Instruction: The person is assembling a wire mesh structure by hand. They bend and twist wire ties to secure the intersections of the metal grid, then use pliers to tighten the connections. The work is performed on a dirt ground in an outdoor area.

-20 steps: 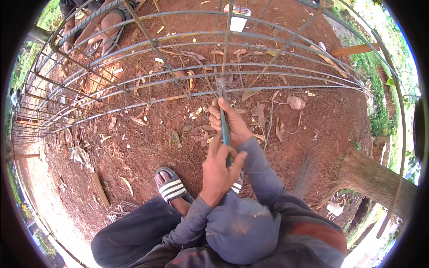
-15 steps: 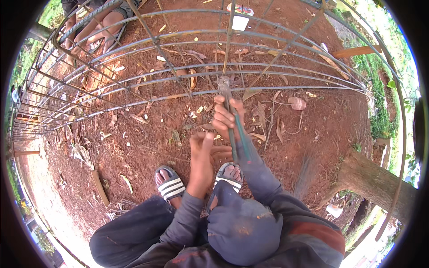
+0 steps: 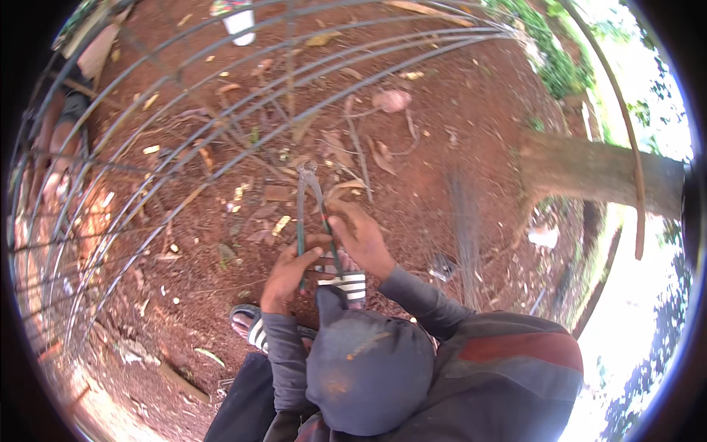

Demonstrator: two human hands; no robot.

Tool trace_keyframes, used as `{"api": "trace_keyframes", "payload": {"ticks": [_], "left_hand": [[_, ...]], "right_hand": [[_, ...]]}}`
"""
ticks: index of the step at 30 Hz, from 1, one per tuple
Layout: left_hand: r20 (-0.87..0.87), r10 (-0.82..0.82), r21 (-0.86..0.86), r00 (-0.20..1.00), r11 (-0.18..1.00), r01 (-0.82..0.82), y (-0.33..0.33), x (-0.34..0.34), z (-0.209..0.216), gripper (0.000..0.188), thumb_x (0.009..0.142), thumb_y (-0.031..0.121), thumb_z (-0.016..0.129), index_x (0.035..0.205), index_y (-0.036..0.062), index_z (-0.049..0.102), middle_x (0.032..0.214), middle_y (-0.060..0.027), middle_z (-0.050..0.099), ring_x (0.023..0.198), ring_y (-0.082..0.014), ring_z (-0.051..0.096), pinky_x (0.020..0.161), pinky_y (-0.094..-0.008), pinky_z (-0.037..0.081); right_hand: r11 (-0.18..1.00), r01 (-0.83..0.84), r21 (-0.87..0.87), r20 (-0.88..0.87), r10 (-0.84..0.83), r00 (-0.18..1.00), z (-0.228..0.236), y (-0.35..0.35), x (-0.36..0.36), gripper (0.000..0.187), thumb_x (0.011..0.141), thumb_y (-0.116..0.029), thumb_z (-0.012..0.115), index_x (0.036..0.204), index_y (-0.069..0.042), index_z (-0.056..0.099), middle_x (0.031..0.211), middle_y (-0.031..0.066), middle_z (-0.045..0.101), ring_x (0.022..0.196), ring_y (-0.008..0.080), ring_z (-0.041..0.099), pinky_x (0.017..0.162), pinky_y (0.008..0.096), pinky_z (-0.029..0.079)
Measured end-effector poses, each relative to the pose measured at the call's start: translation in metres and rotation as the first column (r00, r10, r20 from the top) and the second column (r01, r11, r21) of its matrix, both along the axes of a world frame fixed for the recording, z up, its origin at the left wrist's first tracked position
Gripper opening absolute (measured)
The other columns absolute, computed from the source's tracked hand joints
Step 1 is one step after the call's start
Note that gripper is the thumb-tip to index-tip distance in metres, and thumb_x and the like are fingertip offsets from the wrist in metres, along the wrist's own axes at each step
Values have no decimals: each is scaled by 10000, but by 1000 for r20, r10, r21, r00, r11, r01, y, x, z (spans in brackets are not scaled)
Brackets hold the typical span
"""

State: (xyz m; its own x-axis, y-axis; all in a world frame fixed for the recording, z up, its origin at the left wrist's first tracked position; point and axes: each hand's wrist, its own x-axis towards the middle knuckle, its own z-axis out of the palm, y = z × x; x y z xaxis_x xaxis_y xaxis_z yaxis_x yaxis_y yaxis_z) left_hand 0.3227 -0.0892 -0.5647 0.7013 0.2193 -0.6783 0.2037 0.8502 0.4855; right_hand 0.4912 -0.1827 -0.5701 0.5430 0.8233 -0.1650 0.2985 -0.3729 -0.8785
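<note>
A pair of pincers with green handles is between my two hands, its jaws pointing away from me and its handles spread apart. My left hand grips the left handle low down, with the thumb toward the inner side. On the right handle, my right hand is closed, its fingers partly hidden. Beyond the jaws, and apart from them, runs a cage of long steel rebar with cross bars. Below the pincers are my striped sandals on the reddish soil.
A bundle of thin wire lies at right, near a thick tree trunk. White bucket stands beyond the cage. Another person's leg shows at far left. Dry leaves and scraps litter the soil.
My view has turned to the right. The pincers have come back from the rebar, and their handles have spread. My left hand, free before, now holds one handle.
</note>
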Motion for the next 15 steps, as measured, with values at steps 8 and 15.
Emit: {"api": "trace_keyframes", "payload": {"ticks": [8,15], "left_hand": [[-269,-527,517,806,628,582,62,36,22,278,871,73,554,1104,54,703,880,-36,637,728,-129,602,663,-297,534],[-502,-646,615,574,200,763,116,27,31,264,809,53,541,1016,48,705,643,-26,490,588,-137,491,575,-318,386]], "right_hand": [[713,690,-127,781,-356,512,-17,-235,132,244,907,-148,641,1133,-54,650,1188,174,606,1152,364,560,992,464,450],[765,398,-507,552,-66,831,-34,-234,77,329,870,-297,714,1111,-79,658,1095,121,635,1043,325,604,919,441,472]]}}
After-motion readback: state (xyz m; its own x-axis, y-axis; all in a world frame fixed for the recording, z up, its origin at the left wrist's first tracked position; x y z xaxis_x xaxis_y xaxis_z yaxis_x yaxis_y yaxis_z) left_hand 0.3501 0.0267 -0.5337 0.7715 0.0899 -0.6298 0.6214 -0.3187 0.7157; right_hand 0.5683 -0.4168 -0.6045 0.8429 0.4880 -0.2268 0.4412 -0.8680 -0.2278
